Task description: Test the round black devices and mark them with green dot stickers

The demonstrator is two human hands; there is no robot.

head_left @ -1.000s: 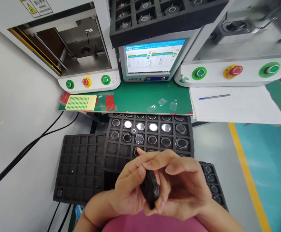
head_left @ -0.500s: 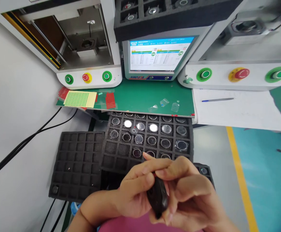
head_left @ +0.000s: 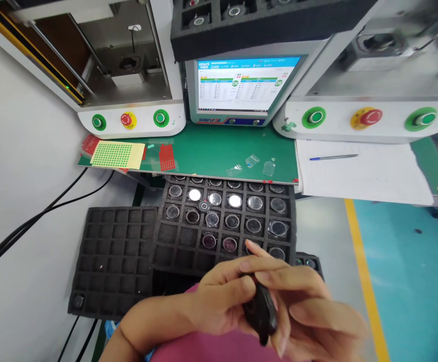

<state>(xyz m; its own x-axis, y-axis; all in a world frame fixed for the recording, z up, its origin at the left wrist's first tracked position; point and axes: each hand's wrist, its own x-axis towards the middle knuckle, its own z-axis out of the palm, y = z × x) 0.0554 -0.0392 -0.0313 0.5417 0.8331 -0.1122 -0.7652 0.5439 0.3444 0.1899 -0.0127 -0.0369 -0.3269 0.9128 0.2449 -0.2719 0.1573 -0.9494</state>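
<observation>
Held close to my body is a black watch case [head_left: 259, 310], turned edge-on, with a small red spot near its top. My left hand [head_left: 222, 296] has its thumb and fingers closed on the left side of it. From the other side my right hand [head_left: 313, 306] grips it, thumb and fingertips at its upper and lower edges. Just beyond my hands lies a black foam tray [head_left: 174, 257] of round watch cases, one watch case [head_left: 204, 206] resting back-up on top of others. My fingers cover part of the tray's nearest rows.
At left is another foam tray [head_left: 108, 256] with one watch case [head_left: 78, 300] in a corner. A green bench [head_left: 219, 151] carries sticker sheets [head_left: 117, 154], small plastic bags, paper and a pen [head_left: 334, 157]. Behind stand a monitor [head_left: 237, 90] and two button-fronted machines. Cables hang at left.
Both hands, still around the watch case, have shifted slightly right in view. The whole scene has moved a little left with the camera. My grip looks much the same.
</observation>
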